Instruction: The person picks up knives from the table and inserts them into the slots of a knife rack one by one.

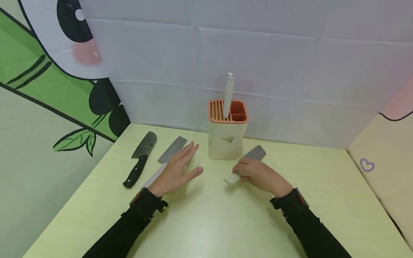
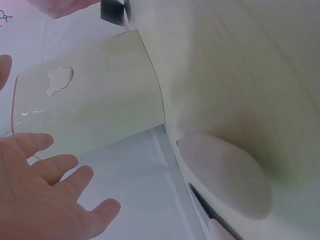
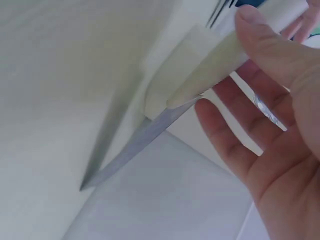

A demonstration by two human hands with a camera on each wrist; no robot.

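In the head view my right hand (image 1: 262,176) pinches a white-handled kitchen knife (image 1: 255,153) by its handle, right of the holder. The right wrist view shows thumb and fingers on that handle (image 3: 212,72), with the blade (image 3: 137,140) slanting down to a tip close over the table. My left hand (image 1: 175,172) holds nothing; its fingers are spread and the thumb stands out. It overlaps a second white-handled knife (image 1: 172,148) with a broad blade, hiding part of its handle. Behind both hands stands a cream knife holder (image 1: 225,143) with an orange slotted top.
A black-handled cleaver (image 1: 136,170) lies at the left of the pale table (image 1: 206,222). Another white handle (image 1: 228,95) sticks up from the holder's slots. A cloth-covered wall (image 1: 290,71) closes off the back, and a side panel (image 1: 374,168) the right.
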